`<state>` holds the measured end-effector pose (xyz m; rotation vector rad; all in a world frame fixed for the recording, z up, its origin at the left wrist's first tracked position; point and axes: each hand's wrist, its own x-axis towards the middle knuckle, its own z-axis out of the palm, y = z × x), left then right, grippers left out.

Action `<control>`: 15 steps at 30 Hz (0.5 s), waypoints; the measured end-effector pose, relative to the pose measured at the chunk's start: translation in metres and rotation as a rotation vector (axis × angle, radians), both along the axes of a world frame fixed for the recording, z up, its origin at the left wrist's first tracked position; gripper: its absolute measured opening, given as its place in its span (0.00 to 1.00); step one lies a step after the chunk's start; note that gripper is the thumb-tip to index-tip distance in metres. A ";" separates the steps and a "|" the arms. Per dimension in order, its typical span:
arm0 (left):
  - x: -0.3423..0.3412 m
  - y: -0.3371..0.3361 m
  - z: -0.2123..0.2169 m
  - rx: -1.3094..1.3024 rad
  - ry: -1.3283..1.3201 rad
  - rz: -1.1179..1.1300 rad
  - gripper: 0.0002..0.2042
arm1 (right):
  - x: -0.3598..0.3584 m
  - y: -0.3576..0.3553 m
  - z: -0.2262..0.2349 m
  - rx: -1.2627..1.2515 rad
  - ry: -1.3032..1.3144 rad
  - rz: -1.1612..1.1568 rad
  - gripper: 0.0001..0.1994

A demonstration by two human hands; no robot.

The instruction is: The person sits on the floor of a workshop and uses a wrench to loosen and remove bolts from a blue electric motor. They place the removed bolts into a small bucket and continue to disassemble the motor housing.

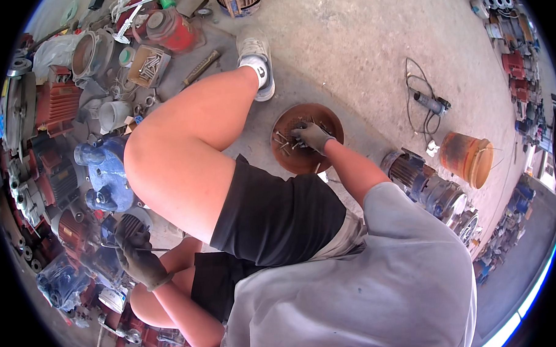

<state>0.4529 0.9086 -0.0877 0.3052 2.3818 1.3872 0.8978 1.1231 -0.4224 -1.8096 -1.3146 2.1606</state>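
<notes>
My right hand [313, 137], in a grey work glove, reaches into a round rust-brown bowl [297, 168] on the concrete floor. Its fingers are bent together among loose bolts [282, 140]; what lies under the fingertips is hidden. Over on the left, my left hand [143, 261], in a dark glove, is closed around a thin metal rod [160, 249] that sticks out on both sides of it. Just beyond that hand stands a blue-painted motor housing [109, 173], beside my bent knee.
Motor parts crowd the left side, with a red can [172, 31] and a box of bolts [149, 66] farther off. On the right are a grey motor [422, 184], a rusty orange bucket [467, 159] and a corded angle grinder [432, 104].
</notes>
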 end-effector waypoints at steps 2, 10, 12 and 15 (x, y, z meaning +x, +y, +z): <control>-0.011 -0.003 -0.003 0.026 -0.059 -0.007 0.21 | -0.010 -0.001 -0.006 0.381 -0.202 0.277 0.18; 0.019 0.028 0.005 -0.032 0.112 0.011 0.21 | -0.024 -0.011 -0.014 0.549 -0.347 0.751 0.19; 0.017 0.025 0.004 0.002 0.085 0.005 0.20 | -0.023 -0.018 -0.016 0.581 -0.488 0.531 0.18; 0.012 0.022 0.003 0.050 -0.007 0.034 0.20 | -0.018 -0.019 -0.020 0.554 -0.514 0.573 0.21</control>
